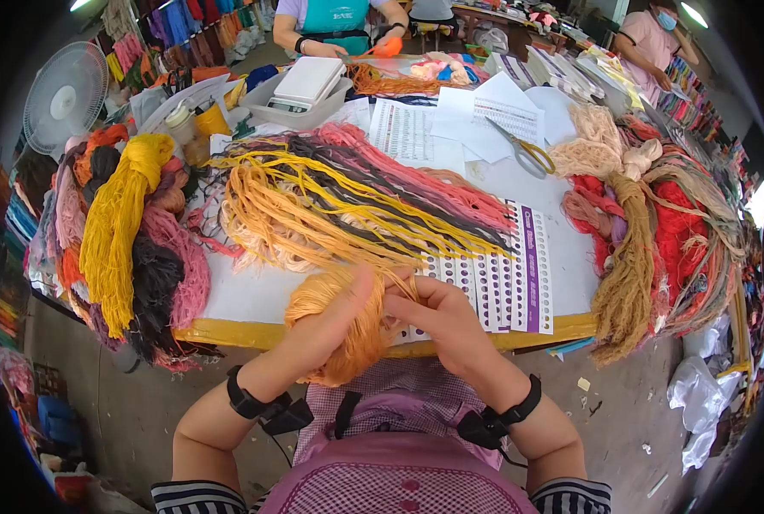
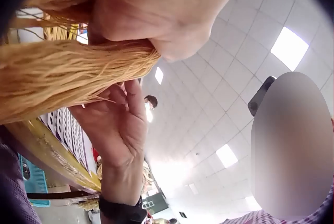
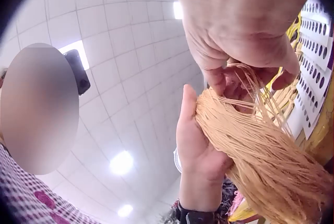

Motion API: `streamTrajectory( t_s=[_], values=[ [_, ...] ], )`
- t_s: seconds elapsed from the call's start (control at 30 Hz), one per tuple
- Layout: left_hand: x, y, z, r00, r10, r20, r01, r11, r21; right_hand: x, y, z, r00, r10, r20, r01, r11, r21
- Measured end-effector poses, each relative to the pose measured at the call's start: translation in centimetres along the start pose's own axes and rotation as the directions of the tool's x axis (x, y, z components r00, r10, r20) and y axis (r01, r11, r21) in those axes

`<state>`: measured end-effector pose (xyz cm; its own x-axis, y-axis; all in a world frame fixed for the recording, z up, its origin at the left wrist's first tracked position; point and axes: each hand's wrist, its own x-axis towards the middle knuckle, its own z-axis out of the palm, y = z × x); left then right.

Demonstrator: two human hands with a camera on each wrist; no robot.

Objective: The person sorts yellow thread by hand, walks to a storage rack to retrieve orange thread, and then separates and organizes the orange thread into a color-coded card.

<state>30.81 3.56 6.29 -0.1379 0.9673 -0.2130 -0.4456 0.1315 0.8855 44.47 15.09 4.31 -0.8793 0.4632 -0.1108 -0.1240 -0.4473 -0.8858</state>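
Left hand (image 1: 330,321) grasps orange skein (image 1: 358,347) round its middle. Right hand (image 1: 440,315) pinches loose strands at skein's top. Yellow-edged desk (image 1: 245,298) just behind skein.

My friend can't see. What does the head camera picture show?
Two hands hold a bundle of orange yarn by a table: the left hand grips it, the right hand pinches strands. Yellow, pink and dark yarn lies spread on the table.

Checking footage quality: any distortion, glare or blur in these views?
Head view: strong fisheye bending, dark corners, yarn sharp. Left wrist view: left hand too close, soft; ceiling lights blown out. Right wrist view: same glare, yarn crisp, right hand near and slightly soft.
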Motion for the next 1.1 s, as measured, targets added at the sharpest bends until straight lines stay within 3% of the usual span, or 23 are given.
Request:
streamTrajectory(
  t_s=[0.17,0.27,0.33,0.57,0.63,0.73,0.83,1.1],
  values=[
    [-0.3,-1.0,-1.6,0.998,0.058,-0.029,-0.054,0.989,0.141,-0.2,0.6,-0.2,1.000,-0.006,-0.026,0.005,0.999,-0.042],
    [-0.7,-1.5,-2.5,0.994,0.092,-0.062,-0.087,0.993,0.080,-0.4,0.5,0.0,0.999,-0.008,-0.046,0.008,1.000,0.003],
    [-0.5,-0.8,-1.7,0.989,0.018,-0.147,-0.030,0.996,-0.080,-0.4,0.5,0.0,0.998,-0.043,-0.055,0.044,0.999,0.014],
    [-0.3,0.3,-0.9,0.977,-0.032,-0.210,0.016,0.997,-0.076,-0.2,0.5,-0.3,0.992,-0.115,-0.053,0.116,0.993,-0.001],
    [-0.1,0.6,-1.0,0.976,-0.093,-0.199,0.071,0.991,-0.114,0.0,0.2,-0.3,0.999,-0.024,-0.031,0.030,0.970,0.240],
    [0.0,0.6,-0.5,0.988,-0.075,-0.132,0.049,0.981,-0.187,0.5,1.1,-1.1,0.997,0.075,0.007,-0.075,0.986,0.145],
    [0.5,-0.3,-0.4,0.992,-0.024,-0.127,0.004,0.988,-0.151,0.2,0.4,0.3,1.000,0.029,0.010,-0.029,1.000,0.006],
    [0.2,-0.2,-0.8,0.991,-0.020,-0.130,0.001,0.989,-0.150,-0.1,0.4,0.1,1.000,0.008,-0.014,-0.008,0.999,0.046]
  ],
)
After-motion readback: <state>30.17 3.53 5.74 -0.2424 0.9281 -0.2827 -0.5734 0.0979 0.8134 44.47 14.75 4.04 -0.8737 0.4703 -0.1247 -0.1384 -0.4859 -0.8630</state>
